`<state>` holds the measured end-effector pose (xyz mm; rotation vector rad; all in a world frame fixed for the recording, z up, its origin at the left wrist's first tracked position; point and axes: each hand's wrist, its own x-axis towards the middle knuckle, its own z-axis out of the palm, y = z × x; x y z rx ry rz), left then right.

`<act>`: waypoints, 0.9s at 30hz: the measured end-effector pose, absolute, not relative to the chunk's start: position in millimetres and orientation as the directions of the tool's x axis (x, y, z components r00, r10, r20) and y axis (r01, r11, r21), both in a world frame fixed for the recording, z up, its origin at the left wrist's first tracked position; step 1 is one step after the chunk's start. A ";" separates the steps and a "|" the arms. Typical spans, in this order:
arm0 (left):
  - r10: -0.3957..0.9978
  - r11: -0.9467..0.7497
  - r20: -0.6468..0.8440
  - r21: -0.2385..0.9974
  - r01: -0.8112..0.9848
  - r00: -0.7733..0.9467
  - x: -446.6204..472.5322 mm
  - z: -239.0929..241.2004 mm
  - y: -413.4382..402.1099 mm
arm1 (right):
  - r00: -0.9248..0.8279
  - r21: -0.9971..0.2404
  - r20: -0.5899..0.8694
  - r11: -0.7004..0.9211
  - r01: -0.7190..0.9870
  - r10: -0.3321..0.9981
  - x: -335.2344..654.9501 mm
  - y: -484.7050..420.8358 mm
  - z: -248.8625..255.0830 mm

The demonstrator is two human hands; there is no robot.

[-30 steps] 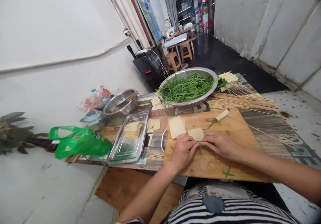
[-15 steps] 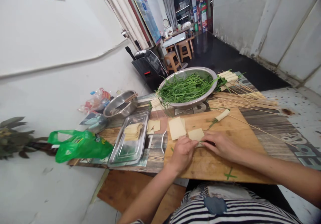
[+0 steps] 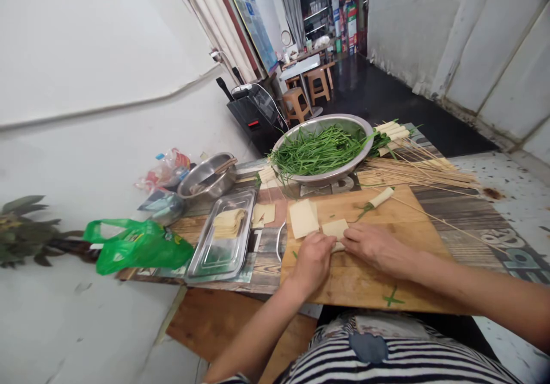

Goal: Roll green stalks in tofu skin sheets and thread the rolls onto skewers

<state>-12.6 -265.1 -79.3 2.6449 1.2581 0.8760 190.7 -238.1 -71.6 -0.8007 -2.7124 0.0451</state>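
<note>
On the wooden cutting board [image 3: 387, 281], my left hand [image 3: 314, 258] and my right hand [image 3: 373, 247] close their fingers on the two ends of a tofu sheet [image 3: 335, 229]. Its near edge is rolled up under my fingertips, and its far part lies flat. What is inside the roll is hidden. Just left of it rests a stack of pale tofu sheets [image 3: 303, 219]. Beyond my right hand lies a finished tofu roll [image 3: 381, 197] with green stalks poking out. Cut green bits [image 3: 392, 298] lie near the board's front edge.
A steel bowl of green chives [image 3: 324, 150] stands behind the board, with bamboo skewers [image 3: 421, 175] and more rolls at its right. To the left are a metal tray [image 3: 223, 252] with folded sheets, a smaller steel bowl [image 3: 221, 184] and a green plastic bag [image 3: 137, 246].
My hands have rolled the near edge of the sheet slightly away from me, so less of it lies flat. My right fingers have shifted a little forward and left.
</note>
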 end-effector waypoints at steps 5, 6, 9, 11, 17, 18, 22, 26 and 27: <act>0.669 -0.706 0.414 0.093 0.702 0.618 -16.1 -80.1 -270.0 | -0.792 -0.211 0.209 0.817 0.536 0.574 190.8 -234.9 -69.2; 0.670 -0.701 0.422 0.089 0.708 0.611 -15.5 -80.0 -270.3 | -0.783 -0.228 0.201 0.805 0.548 0.589 190.9 -234.8 -69.2; 0.696 -0.664 0.458 0.119 0.738 0.553 -11.8 -78.2 -270.7 | -0.757 -0.239 0.231 0.790 0.564 0.611 191.2 -235.9 -69.1; 0.703 -0.657 0.464 0.135 0.742 0.538 -9.4 -76.7 -271.2 | -0.741 -0.217 0.284 0.793 0.569 0.609 191.3 -237.2 -69.5; 0.720 -0.654 0.399 0.117 0.747 0.568 -6.6 -75.5 -270.0 | -0.746 -0.080 0.368 0.818 0.569 0.555 189.3 -237.4 -76.4; 0.716 -0.662 0.392 0.119 0.740 0.577 -6.5 -74.9 -269.1 | -0.753 -0.053 0.383 0.827 0.560 0.535 189.2 -236.8 -77.5; 0.719 -0.667 0.394 0.157 0.728 0.573 -5.7 -70.0 -267.3 | -0.811 0.059 0.455 0.896 0.440 0.368 190.1 -237.4 -79.0; 0.733 -0.644 0.428 0.187 0.742 0.529 -6.2 -69.2 -270.8 | -0.798 0.023 0.454 0.890 0.455 0.397 188.5 -242.7 -80.6; 0.731 -0.644 0.437 0.190 0.741 0.524 -6.7 -70.2 -271.8 | -0.788 -0.015 0.440 0.881 0.473 0.431 187.5 -243.7 -81.3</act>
